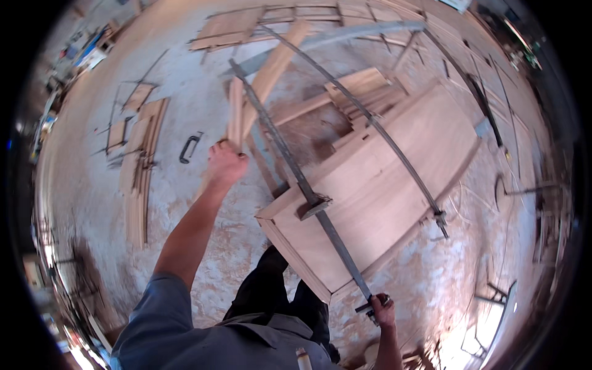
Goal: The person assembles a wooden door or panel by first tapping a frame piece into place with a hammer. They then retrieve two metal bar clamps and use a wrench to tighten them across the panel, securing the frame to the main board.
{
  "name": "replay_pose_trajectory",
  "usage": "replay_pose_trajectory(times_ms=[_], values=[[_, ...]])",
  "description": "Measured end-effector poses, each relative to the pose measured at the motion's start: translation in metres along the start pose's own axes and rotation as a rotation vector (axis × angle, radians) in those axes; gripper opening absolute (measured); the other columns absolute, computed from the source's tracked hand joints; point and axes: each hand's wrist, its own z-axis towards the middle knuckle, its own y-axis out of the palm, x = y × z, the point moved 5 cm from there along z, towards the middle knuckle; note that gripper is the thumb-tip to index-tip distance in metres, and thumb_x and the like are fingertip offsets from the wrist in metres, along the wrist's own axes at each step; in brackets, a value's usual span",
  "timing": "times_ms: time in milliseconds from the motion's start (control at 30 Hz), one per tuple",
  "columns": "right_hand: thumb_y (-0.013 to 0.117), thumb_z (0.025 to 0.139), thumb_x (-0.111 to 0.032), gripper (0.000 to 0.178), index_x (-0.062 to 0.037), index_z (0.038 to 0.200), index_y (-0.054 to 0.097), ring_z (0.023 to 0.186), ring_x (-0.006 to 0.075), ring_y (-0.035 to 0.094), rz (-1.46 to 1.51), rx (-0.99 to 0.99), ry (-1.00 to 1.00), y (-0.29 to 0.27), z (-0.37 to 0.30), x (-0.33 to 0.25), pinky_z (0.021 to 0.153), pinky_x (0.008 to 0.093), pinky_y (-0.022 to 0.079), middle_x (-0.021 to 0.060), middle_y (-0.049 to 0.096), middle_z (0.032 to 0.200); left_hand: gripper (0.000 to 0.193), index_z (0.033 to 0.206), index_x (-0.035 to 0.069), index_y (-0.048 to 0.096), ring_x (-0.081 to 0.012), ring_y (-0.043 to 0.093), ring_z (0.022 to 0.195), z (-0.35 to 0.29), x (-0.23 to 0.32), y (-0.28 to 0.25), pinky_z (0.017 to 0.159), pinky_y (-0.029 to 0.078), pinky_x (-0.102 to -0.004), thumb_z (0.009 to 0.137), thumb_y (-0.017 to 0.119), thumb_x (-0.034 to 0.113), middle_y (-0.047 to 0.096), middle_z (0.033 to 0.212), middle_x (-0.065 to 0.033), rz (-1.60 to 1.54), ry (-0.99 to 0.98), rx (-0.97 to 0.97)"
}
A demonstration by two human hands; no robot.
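My left hand (227, 161) is closed around the lower end of a short wooden strip (235, 114), which stands up from the fist. Down at the right, my right hand (383, 310) grips the screw end of a long bar clamp (342, 250). That clamp lies slantwise across a pale wooden panel piece (394, 179) with framed edges. A sliding jaw (316, 207) sits on its bar over the panel. Farther right, a second bar clamp (401, 151) also crosses the panel. A long board (271, 77) leans behind the strip.
A small C-clamp (190, 148) lies on the floor to the left, beside a stack of long boards (140, 166). Loose wood pieces (370, 98) rest beyond the panel. More clamped panels (228, 28) stand at the far side. A metal stand (493, 308) is at the lower right.
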Motion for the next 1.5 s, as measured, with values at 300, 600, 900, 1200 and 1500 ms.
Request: replay_pose_trajectory(times_ms=[300,600,900,1200,1500], values=[[0.069,0.083,-0.028,0.027,-0.0011,0.089,0.068,0.059,0.0094,0.058,0.03,0.11,0.051,0.006,-0.013,-0.007,0.054,0.0271,0.047,0.0041,0.064,0.068,0.04,0.118,-0.002,0.053,-0.0357,0.061,0.099,0.013,0.042,-0.049,0.086,0.048,-0.043,0.082,0.06,0.015,0.061,0.109,-0.0225,-0.748,-0.09,-0.417],[0.071,0.083,-0.027,0.024,-0.004,0.085,0.067,0.056,0.0072,0.053,0.095,0.127,0.064,0.006,-0.01,-0.017,0.052,0.026,0.044,-0.0007,0.059,0.064,0.046,0.122,0.003,0.053,-0.0322,0.054,0.113,0.002,0.255,-0.043,0.097,0.043,-0.0403,0.079,0.062,0.013,0.059,0.12,-0.0145,-0.552,1.086,-0.616],[0.072,0.083,-0.029,0.034,-0.0006,0.101,0.066,0.061,0.0097,0.057,0.204,0.051,-0.025,0.002,-0.008,0.011,0.056,0.0256,0.048,0.0019,0.062,0.074,0.033,0.113,0.002,0.056,-0.019,0.063,0.09,0.0,0.161,-0.024,0.08,0.051,-0.0308,0.09,0.064,0.023,0.064,0.101,-0.0109,-0.88,0.049,-0.204],[0.07,0.08,-0.016,0.03,0.0,0.105,0.064,0.06,0.0093,0.057,0.21,-0.156,0.058,0.001,-0.012,-0.005,0.054,0.0258,0.047,0.003,0.062,0.072,0.044,0.118,-0.001,0.055,-0.0278,0.058,0.101,-0.039,0.1,0.003,0.09,0.046,-0.0411,0.085,0.069,0.025,0.063,0.106,-0.013,-0.844,-0.252,-0.533],[0.072,0.078,-0.029,0.037,0.0022,0.096,0.066,0.062,0.0127,0.062,0.124,-0.103,0.099,0.011,-0.009,0.014,0.057,0.0287,0.049,0.0064,0.065,0.07,0.093,0.137,0.001,0.029,-0.0417,0.05,0.116,-0.037,-0.044,-0.019,0.097,0.044,-0.0462,0.066,0.079,0.035,0.05,0.125,-0.0236,-0.076,-0.265,-0.438]])
